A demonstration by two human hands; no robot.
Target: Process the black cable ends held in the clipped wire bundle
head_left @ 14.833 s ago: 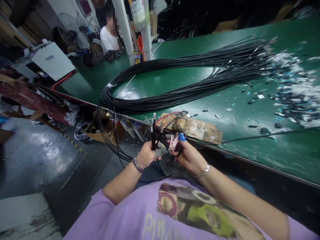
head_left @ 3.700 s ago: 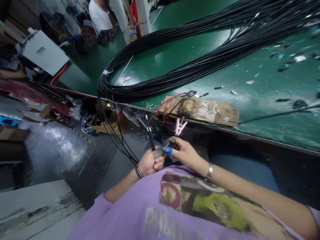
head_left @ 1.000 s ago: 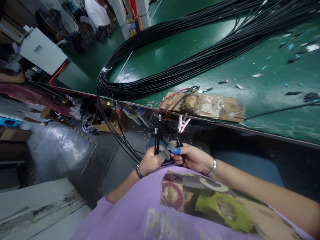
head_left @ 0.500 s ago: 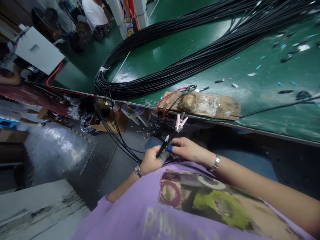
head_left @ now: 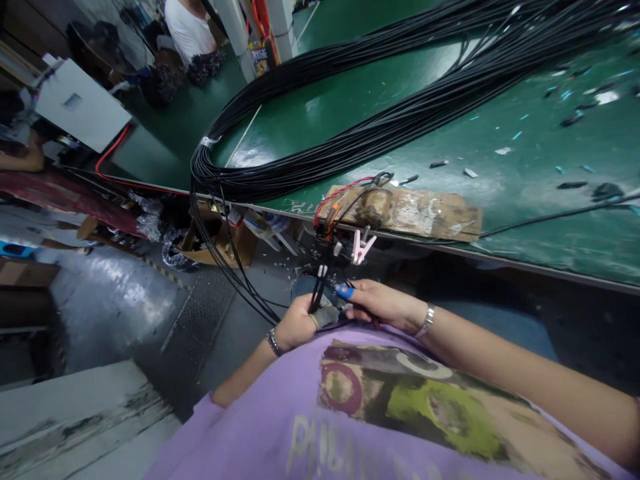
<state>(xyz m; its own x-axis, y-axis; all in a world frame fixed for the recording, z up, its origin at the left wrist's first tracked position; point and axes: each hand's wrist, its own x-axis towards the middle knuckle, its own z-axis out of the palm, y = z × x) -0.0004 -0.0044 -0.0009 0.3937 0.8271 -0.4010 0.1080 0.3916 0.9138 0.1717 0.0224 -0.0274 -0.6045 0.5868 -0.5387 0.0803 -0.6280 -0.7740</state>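
Observation:
My left hand (head_left: 296, 323) is closed around black cables (head_left: 317, 291); their pale-tipped ends stick up past the fingers. Grey wrapping (head_left: 326, 316) covers its thumb. To the right, my right hand (head_left: 387, 305), with a blue wrap (head_left: 345, 291) on one finger, curls around thin dark cable just in front of the purple shirt. A small gap separates the hands. Beyond them a pink clip (head_left: 361, 247) hangs at the table edge, below a worn wooden board (head_left: 425, 211) with an orange-and-black part (head_left: 330, 217) and a red wire on it.
A long bundle of black cables (head_left: 300, 175) loops across the green table (head_left: 320, 107), some hanging over its edge toward my lap. Cable scraps (head_left: 570, 185) lie at the right. Under the table stands a cardboard box (head_left: 240, 243). Another person in white (head_left: 189, 30) is at the far left.
My hands have moved apart. The cable ends in my left hand now stand more upright and separate, and my right hand has shifted slightly right with dark cable in its fingers.

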